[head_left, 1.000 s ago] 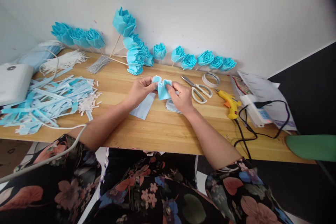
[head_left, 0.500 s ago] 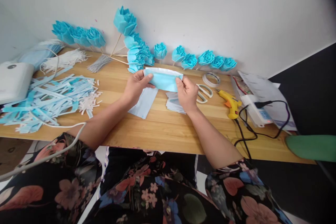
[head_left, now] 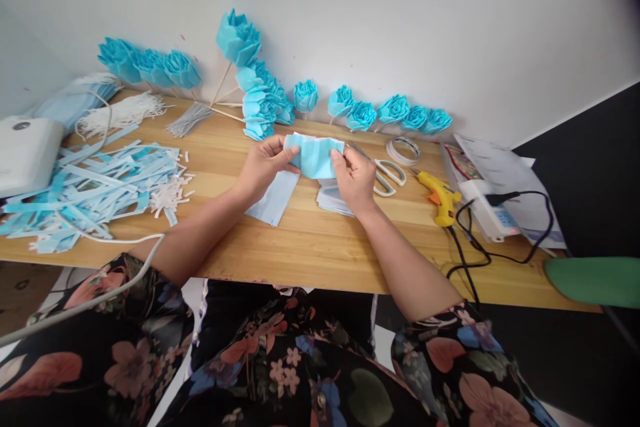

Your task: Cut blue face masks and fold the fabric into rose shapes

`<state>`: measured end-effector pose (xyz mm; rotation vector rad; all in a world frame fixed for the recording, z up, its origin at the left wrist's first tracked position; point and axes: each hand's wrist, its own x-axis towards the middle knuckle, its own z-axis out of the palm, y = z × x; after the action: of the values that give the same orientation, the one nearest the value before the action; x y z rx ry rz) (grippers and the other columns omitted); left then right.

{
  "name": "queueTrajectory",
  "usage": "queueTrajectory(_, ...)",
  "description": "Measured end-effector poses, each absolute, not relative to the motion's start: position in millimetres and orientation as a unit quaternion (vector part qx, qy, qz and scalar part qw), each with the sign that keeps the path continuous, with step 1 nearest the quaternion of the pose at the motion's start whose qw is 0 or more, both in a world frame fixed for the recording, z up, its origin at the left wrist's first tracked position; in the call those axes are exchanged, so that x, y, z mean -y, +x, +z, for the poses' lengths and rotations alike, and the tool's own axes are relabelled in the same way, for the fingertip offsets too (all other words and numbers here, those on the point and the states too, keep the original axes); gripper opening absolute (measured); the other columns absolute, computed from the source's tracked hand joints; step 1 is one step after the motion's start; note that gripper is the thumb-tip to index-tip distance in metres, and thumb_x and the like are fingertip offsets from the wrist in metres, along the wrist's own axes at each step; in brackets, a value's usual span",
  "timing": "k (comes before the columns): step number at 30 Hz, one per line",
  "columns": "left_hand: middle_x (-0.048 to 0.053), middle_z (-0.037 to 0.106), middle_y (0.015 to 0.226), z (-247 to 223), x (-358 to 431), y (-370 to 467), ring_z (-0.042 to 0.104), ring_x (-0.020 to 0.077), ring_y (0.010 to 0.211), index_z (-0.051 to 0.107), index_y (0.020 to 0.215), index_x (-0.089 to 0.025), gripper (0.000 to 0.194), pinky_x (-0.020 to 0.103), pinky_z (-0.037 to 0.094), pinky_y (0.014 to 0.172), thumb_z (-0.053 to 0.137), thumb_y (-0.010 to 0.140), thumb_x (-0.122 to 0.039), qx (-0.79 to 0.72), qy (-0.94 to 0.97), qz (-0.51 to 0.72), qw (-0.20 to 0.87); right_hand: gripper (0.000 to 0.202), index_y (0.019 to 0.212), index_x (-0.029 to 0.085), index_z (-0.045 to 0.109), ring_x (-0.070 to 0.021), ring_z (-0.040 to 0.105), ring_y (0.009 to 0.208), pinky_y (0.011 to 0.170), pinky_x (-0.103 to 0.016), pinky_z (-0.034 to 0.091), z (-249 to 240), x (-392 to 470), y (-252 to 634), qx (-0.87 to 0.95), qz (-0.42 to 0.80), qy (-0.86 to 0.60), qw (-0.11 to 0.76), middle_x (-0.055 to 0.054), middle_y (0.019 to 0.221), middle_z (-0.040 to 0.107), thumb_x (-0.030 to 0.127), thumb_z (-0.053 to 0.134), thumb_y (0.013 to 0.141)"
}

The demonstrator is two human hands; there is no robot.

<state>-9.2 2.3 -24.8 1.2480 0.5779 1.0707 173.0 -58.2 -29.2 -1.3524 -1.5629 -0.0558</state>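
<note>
Both hands pinching a blue mask sheet (head_left: 315,156)

Left hand (head_left: 263,167) and right hand (head_left: 354,175) are drawing together — the sheet, stretched wide half a second ago, is narrowing above the tabletop's (head_left: 300,247) far edge.

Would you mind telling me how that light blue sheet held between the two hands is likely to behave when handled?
The light blue sheet is probably floppy: it bows between the left hand and right hand. It looks thin, so likely very light. Pushed along the table, it would probably crumple rather than slide.
</note>
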Motion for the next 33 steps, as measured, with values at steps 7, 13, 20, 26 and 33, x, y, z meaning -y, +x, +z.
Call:
queueTrajectory(7, 0.003, 0.068, 0.074, -24.4, 5.1, -7.4, 0.066, 0.0134, 0.067, 0.063, 0.078, -0.013, 0.037, 0.026, 0.058, 0.065, 0.078, 0.073, -0.046, -0.207, 0.609, 0.405, 0.649, 0.028, 0.070, 0.020, 0.054, -0.0089, 0.039, 0.052, 0.053, -0.024, 0.031, -30.0, 61.6, 166.6, 0.709, 0.034, -0.517, 0.478, 0.005, 0.056, 0.044, 0.035, 0.050, 0.094)
queueTrajectory(13, 0.002, 0.067, 0.077, -25.4, -1.8, -9.2, 0.065, 0.0124, 0.069, 0.063, 0.082, -0.014, 0.032, 0.025, 0.058, 0.062, 0.077, 0.076, -0.042, -0.241, 0.569, 0.466, 0.633, 0.034, 0.065, 0.020, 0.049, -0.0102, 0.036, 0.054, 0.055, -0.027, 0.031, -28.6, 59.4, 172.3, 0.661, -0.021, -0.554, 0.506, 0.005, 0.055, 0.038, 0.037, 0.049, 0.094)
queueTrajectory(20, 0.000, 0.064, 0.077, -25.5, -9.1, -11.1, 0.062, 0.0105, 0.069, 0.060, 0.080, -0.015, 0.026, 0.022, 0.058, 0.059, 0.075, 0.078, -0.035, -0.279, 0.529, 0.512, 0.617, 0.034, 0.066, 0.021, 0.048, -0.0107, 0.036, 0.055, 0.057, -0.027, 0.032, -29.9, 58.2, 174.1, 0.636, -0.029, -0.571, 0.518, 0.005, 0.056, 0.037, 0.039, 0.048, 0.095)
queueTrajectory(26, 0.001, 0.066, 0.087, -23.5, -6.3, -11.3, 0.064, 0.0116, 0.075, 0.061, 0.087, -0.017, 0.028, 0.021, 0.059, 0.058, 0.075, 0.077, -0.039, -0.277, 0.528, 0.509, 0.621, 0.036, 0.067, 0.021, 0.049, -0.0108, 0.035, 0.056, 0.056, -0.026, 0.031, -31.3, 57.0, 175.4, 0.621, -0.034, -0.588, 0.517, 0.005, 0.056, 0.035, 0.043, 0.047, 0.095)
queueTrajectory(33, 0.002, 0.069, 0.082, -25.3, -3.4, -9.6, 0.066, 0.0125, 0.071, 0.066, 0.084, -0.014, 0.031, 0.024, 0.059, 0.062, 0.080, 0.072, -0.038, -0.255, 0.545, 0.472, 0.645, 0.034, 0.064, 0.020, 0.048, -0.0106, 0.036, 0.055, 0.056, -0.026, 0.031, -29.7, 58.5, 172.8, 0.644, -0.009, -0.568, 0.512, 0.004, 0.056, 0.038, 0.037, 0.049, 0.094)
